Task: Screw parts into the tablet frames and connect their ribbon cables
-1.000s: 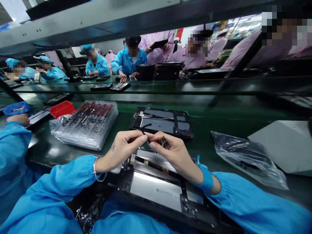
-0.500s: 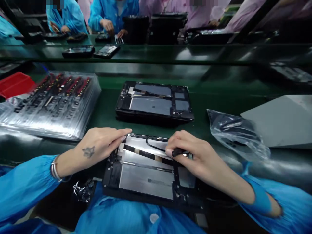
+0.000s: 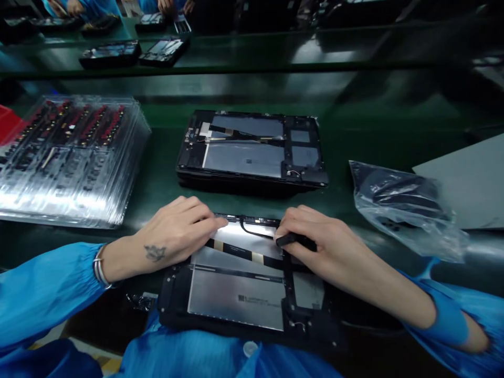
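Observation:
An opened tablet-like device (image 3: 236, 304), with a black frame and silver panels inside, lies tilted in front of my body. My left hand (image 3: 177, 231) rests over its far left edge, the thumb and fingers pressed together there; what they pinch, if anything, is hidden. My right hand (image 3: 318, 236) is closed around a short black rod-like thing (image 3: 293, 240) above the device's inner right part. A thin black cable (image 3: 252, 231) runs from the far edge to those fingertips. Below it a black flat ribbon cable (image 3: 236, 251) with tan patches crosses the silver panel.
Beyond the device sits a stack of similar opened devices (image 3: 252, 152). Clear trays of red and black circuit boards (image 3: 71, 157) are piled on the left. A clear bag (image 3: 405, 205) and a grey sheet (image 3: 468, 178) lie right. Co-workers' hands (image 3: 74, 7) show across the bench.
The view has tipped down. My left hand has slid right along the device's far edge, its fingers now curled instead of stretched out. My right hand still holds the black rod-like thing.

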A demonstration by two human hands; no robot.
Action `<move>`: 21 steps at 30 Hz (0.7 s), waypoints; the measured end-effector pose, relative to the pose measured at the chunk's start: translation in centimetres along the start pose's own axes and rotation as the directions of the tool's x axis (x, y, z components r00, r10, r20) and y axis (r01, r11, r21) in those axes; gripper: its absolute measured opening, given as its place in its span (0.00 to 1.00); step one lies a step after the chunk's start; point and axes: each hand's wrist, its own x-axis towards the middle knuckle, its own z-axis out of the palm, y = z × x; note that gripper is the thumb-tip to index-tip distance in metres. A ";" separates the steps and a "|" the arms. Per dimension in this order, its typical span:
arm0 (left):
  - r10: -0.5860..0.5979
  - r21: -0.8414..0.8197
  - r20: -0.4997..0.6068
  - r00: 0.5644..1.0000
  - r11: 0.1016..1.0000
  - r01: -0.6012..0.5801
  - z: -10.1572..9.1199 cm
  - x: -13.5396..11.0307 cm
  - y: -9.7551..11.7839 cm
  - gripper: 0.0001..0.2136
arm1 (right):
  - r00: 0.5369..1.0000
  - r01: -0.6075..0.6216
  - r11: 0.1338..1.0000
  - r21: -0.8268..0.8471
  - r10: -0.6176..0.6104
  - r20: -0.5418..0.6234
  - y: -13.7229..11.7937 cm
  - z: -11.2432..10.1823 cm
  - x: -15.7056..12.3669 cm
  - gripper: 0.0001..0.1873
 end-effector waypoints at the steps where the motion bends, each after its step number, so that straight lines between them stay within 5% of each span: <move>1: 0.001 -0.037 0.015 1.000 0.999 -0.001 0.3 0.1 0.0 0.12 | 1.000 -0.017 1.000 -0.012 0.017 0.022 -0.2 -0.1 0.1 0.10; 8: 0.034 -0.171 0.098 0.995 0.985 -0.017 1.7 1.1 0.4 0.17 | 0.993 -0.069 0.994 -0.082 0.077 0.092 -0.7 -0.7 0.4 0.11; 21: 0.041 -0.091 0.198 0.979 0.996 -0.023 2.0 1.3 0.5 0.13 | 0.984 -0.086 0.983 -0.165 0.110 0.141 -0.7 -0.9 1.1 0.09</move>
